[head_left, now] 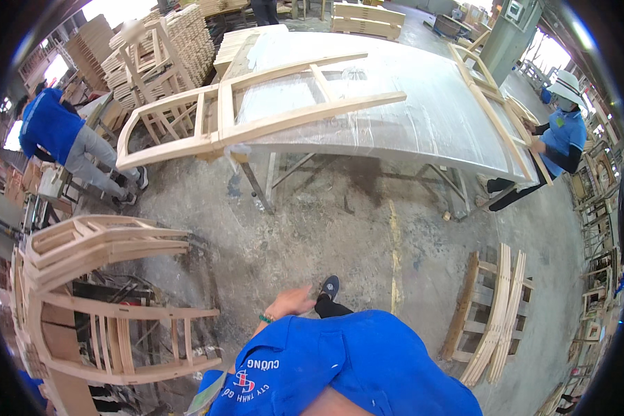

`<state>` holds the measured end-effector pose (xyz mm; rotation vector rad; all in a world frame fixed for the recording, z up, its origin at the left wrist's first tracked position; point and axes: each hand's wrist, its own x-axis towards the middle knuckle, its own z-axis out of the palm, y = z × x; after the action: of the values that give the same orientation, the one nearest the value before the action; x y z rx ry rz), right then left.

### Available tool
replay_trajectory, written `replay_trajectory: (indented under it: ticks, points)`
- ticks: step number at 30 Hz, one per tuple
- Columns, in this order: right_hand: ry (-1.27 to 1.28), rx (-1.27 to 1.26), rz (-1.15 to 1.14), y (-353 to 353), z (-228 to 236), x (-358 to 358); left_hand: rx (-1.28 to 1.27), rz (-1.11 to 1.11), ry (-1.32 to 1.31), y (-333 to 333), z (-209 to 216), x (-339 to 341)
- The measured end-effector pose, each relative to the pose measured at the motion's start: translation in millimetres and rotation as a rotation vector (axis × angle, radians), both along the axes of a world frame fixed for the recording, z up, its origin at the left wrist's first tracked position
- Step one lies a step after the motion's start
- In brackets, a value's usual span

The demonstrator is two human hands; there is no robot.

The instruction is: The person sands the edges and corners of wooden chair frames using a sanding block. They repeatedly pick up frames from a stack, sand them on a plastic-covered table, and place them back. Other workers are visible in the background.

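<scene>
My left hand (pixel 292 301), with a green bead bracelet at the wrist, hangs low in front of my blue shirt (pixel 388 353). Its fingers stretch to the right, somewhat blurred, and I see nothing in them. Just beyond it is my dark shoe (pixel 331 285) on the concrete floor. My right hand is out of view. Ahead, a wooden chair-like frame (pixel 222 114) lies across the near left of a table wrapped in clear plastic film (pixel 395 90). A second wooden frame (pixel 489 104) rests along the table's right side, apart from my hand.
Curved wooden frames (pixel 118 305) stand stacked at my left. A pallet (pixel 462 298) bearing curved wood strips (pixel 499 312) lies at right. One co-worker (pixel 561 135) touches the right-hand frame; another (pixel 55 132) bends over a bench. Wood stacks (pixel 166 48) rise behind.
</scene>
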<state>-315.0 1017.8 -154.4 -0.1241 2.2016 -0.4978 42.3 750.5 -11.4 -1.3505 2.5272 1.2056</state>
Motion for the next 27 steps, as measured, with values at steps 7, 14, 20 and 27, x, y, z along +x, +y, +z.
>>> replay_trajectory:
  ticks: [7, 14, 20, 27]
  points:
    - [0.755, -0.626, -0.201, -192, 73, -166, 0.205, 0.319, 0.129, -140, 0, -10]
    - [-0.033, -0.939, -0.202, -471, 205, -54, -0.463, 0.54, 0.382, -346, 62, -8]
    - [-0.281, -0.944, -0.224, -550, 258, 28, -0.393, 0.438, 0.53, -583, 65, -91]
    - [-0.098, -0.821, -0.434, -559, 272, 57, -0.134, 0.387, 0.61, -717, 30, -158]
